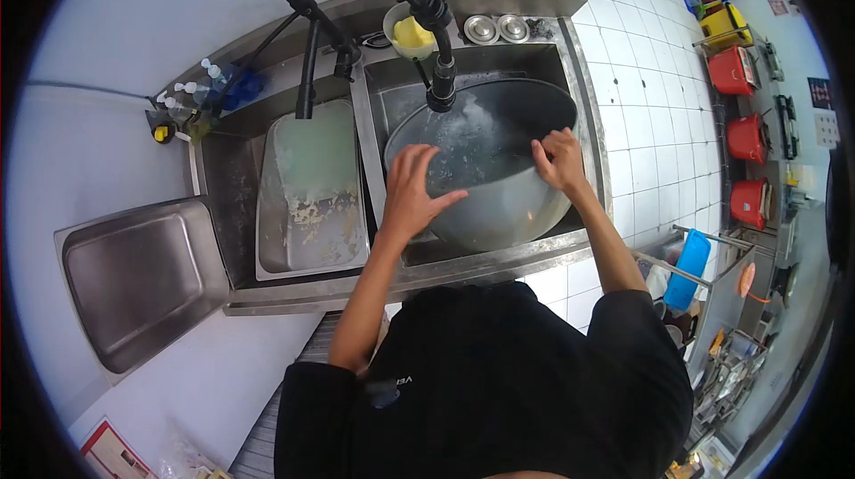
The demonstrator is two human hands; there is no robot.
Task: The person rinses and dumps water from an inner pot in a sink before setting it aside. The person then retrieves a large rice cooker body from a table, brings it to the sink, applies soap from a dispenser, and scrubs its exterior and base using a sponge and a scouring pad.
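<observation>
The landmark is the large metal pot [503,212], which sits tilted in the right-hand sink basin [383,78]. Its floor is obscured by water and pale froth [472,132]; the underside is hidden by the pot's own wall. The black spray faucet [441,92] hangs over the pot's far rim, and its hose is cut off at the top edge of the view.

Left hand [412,194]: at the pot's near-left rim. Fingers spread wide, thumb well apart from the rest, nothing held between them; rim contact cannot be confirmed.

Right hand [561,161]: at the pot's near-right rim. Fingers curled, thumb extended toward the opening. The hand covers part of the rim, so whether the fingers are closed on it cannot be determined.

Left of the pot, a metal tray [276,243] in the adjoining basin contains cloudy liquid and pale residue, which mask part of its bottom. Behind the pot, on the surface [554,31], are a bowl [392,23] with a yellow item [412,33] of unclear type and two round lids [497,29].
</observation>
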